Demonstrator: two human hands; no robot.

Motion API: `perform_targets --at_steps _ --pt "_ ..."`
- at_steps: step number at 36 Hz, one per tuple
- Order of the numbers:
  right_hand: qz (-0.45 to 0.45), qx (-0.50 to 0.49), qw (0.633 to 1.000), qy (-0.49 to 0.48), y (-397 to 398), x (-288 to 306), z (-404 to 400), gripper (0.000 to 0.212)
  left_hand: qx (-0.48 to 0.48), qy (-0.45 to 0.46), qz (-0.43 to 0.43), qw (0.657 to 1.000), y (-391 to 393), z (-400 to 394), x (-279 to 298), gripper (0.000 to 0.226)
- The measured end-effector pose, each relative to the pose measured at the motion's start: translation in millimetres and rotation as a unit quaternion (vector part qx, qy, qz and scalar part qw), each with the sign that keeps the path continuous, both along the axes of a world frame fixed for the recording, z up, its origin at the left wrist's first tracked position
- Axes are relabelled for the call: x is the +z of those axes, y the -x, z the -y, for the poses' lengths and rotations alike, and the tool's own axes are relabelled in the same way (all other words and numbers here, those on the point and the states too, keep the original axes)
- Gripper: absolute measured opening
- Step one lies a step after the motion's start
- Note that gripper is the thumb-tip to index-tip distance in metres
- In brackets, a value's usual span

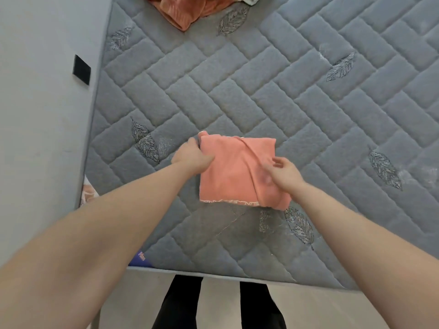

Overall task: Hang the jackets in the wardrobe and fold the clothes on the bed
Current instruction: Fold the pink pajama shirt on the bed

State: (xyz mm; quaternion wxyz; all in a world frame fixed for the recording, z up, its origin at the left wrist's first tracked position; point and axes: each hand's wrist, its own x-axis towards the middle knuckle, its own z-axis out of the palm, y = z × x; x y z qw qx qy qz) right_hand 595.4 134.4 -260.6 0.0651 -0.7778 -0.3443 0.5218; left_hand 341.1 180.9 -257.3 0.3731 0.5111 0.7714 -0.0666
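Here the coral garment (234, 169) lies on the bed (308, 103) as a compact folded rectangle, close to the near edge of the mattress and well apart from the orange ribbed garment (187, 10) bunched at the far edge. The left hand (193, 155) closes on the left edge of the coral garment, fingers curled round the upper-left corner. The right hand (286, 172) pinches a loose flap on the garment's right side between thumb and fingertips; a diagonal crease runs from that pinch toward the top edge.

Judged from this, the step in hand is the final squaring of the fold. To do it well:

1. Keep the left hand as the anchor so the layers under the garment do not slide.
2. Draw the flap flat across or tuck it under, removing the diagonal crease.
3. Align the lower-right corner, which overhangs the printed hem band (229, 201).
4. Press the surface flat before release.

No jacket or wardrobe is in view; the far garment appears unfolded and likely comes next.
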Motion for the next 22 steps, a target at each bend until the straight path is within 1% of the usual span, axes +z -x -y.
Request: perform_targets --at_steps 1,2,3,4,5,7,9,11,13,14,15,17,18,19,20,22 --pt "0.046 0.026 0.999 -0.002 0 -6 5 0.07 -0.006 -0.013 0.008 1.0 -3 -3 -3 0.068" --pt "0.085 0.029 0.996 -0.003 1 -11 11 0.077 -0.003 -0.029 0.025 0.999 -7 -6 -5 0.076" --pt "0.114 0.013 0.993 -0.001 1 -15 19 0.086 0.0 -0.036 0.046 0.998 -11 -9 -8 0.084" --pt "0.123 -0.012 0.992 0.006 2 -19 26 0.094 0.0 -0.031 0.061 0.998 -14 -11 -12 0.094" --pt "0.112 -0.041 0.993 0.017 2 -24 33 0.102 0.002 -0.017 0.076 0.997 -16 -13 -16 0.105" --pt "0.046 -0.097 0.994 0.03 3 -34 44 0.113 0.018 0.018 0.108 0.994 -16 -15 -27 0.121" --pt "0.001 -0.126 0.992 0.021 3 -42 51 0.116 0.025 0.052 0.136 0.989 -15 -16 -38 0.129" --pt "0.0 -0.13 0.991 0.006 2 -50 53 0.112 0.027 0.076 0.149 0.986 -13 -17 -47 0.132" --pt "-0.015 -0.139 0.99 -0.001 0 -56 53 0.102 0.03 0.075 0.148 0.986 -11 -20 -54 0.128" --pt "-0.029 -0.139 0.99 -0.001 -1 -58 52 0.091 0.036 0.071 0.162 0.984 -8 -23 -56 0.121" --pt "-0.044 -0.133 0.99 0.002 -2 -61 50 0.075 0.05 0.066 0.188 0.979 -4 -25 -58 0.11" --pt "-0.068 -0.13 0.989 0.017 -2 -62 45 0.034 0.083 0.073 0.234 0.966 2 -30 -57 0.082" --pt "-0.079 -0.141 0.986 0.03 -2 -62 40 0.021 0.092 0.089 0.245 0.961 5 -31 -55 0.073" --pt "-0.092 -0.159 0.982 0.048 -1 -59 36 0.015 0.097 0.109 0.251 0.957 7 -32 -53 0.066" --pt "-0.109 -0.175 0.976 0.068 0 -54 32 0.015 0.103 0.129 0.256 0.952 9 -33 -51 0.061" --pt "-0.143 -0.198 0.965 0.092 2 -48 25 0.023 0.139 0.169 0.278 0.935 9 -31 -46 0.054"
